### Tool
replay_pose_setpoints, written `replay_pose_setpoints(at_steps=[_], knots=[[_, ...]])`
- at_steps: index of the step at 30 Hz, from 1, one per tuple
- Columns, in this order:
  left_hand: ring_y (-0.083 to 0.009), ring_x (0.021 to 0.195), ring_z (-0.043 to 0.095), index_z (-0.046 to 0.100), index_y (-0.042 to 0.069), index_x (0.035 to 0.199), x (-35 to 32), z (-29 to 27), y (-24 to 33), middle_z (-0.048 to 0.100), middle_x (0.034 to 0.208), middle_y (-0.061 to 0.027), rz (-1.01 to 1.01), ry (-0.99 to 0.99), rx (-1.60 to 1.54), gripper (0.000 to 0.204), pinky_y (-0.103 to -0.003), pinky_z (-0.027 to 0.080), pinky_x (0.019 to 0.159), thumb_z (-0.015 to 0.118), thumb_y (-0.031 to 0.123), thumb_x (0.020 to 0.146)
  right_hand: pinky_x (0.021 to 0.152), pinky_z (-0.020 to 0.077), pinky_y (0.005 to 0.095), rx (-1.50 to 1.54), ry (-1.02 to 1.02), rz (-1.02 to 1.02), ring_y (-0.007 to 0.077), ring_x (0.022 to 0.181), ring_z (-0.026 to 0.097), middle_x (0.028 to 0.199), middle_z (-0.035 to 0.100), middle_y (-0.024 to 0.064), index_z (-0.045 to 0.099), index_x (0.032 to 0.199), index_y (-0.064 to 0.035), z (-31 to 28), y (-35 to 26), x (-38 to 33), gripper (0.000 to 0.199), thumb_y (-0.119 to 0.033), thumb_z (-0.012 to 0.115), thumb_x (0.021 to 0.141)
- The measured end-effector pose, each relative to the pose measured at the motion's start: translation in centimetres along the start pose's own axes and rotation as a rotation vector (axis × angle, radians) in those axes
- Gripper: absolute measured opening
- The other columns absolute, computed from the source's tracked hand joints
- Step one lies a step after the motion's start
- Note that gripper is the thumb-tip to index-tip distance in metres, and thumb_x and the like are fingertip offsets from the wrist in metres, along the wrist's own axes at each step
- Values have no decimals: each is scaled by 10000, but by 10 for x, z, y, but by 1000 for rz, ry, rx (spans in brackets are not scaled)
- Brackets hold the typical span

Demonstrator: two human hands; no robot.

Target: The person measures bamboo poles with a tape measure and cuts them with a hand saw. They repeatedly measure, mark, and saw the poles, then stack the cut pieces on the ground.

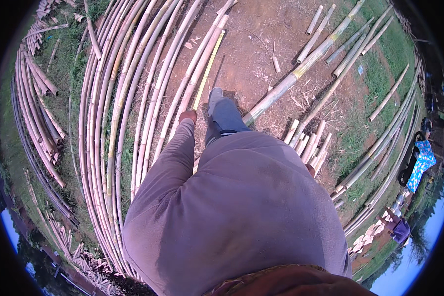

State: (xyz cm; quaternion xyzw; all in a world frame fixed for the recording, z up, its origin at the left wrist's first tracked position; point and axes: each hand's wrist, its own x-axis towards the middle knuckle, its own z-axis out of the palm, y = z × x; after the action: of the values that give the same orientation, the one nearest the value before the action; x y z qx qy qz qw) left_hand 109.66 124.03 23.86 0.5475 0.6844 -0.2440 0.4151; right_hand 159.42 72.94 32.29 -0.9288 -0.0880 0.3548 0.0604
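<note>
A broad band of long bamboo poles (113,98) lies along the ground on the left, its near edge beside bare earth (251,54) that leaves walking room; a thick green pole (301,69) crosses on the right; short split pieces (308,143) lie near it; the left hand (188,116) is closed around a thin yellow strip (208,69) reaching ahead; the right hand (310,170) is mostly hidden, grip unclear.
</note>
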Motion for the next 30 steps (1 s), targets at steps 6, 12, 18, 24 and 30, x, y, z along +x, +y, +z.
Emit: replay_pose_setpoints(at_steps=[6, 12, 18, 24, 30], knots=[[-361, 1210, 657, 731, 29, 1189, 115, -53, 80, 694, 1261, -202, -46, 61, -5, 497, -454, 500, 1040, 492, 400, 961, 783, 572, 391, -222, -114, -40, 247, 871, 728, 916, 739, 155, 700, 1043, 14, -73, -193, -112, 417, -298, 814, 791], [-349, 1227, 654, 721, 82, 1240, 218, -92, 164, 679, 1320, -157, -162, 29, -46, 434, -452, 517, 1040, 534, 360, 964, 725, 550, 385, -86, -39, -151, 235, 803, 691, 884, 701, 144, 662, 1035, 8, -83, -319, -110, 334, -232, 747, 819], [-344, 1215, 665, 724, 42, 1221, 303, -60, 190, 694, 1298, -166, -90, -12, -10, 456, -455, 536, 1006, 551, 366, 952, 724, 553, 361, 164, 2, -273, 199, 783, 678, 869, 690, 122, 608, 1121, -8, -63, -368, -109, 361, -205, 762, 860], [-338, 1203, 675, 735, 49, 1198, 333, -38, 187, 705, 1279, -164, -145, -63, -26, 439, -458, 548, 986, 559, 364, 948, 736, 560, 389, -79, -39, -154, 261, 796, 712, 874, 707, 167, 644, 1077, -23, -51, -371, -120, 356, -237, 787, 832], [-339, 1196, 679, 742, 51, 1180, 343, -39, 178, 709, 1268, -171, -5, -116, 106, 441, -452, 548, 983, 566, 371, 933, 714, 561, 402, -182, -109, -81, 258, 785, 715, 874, 712, 177, 655, 1078, 3, -51, -352, -133, 386, -231, 796, 805]])
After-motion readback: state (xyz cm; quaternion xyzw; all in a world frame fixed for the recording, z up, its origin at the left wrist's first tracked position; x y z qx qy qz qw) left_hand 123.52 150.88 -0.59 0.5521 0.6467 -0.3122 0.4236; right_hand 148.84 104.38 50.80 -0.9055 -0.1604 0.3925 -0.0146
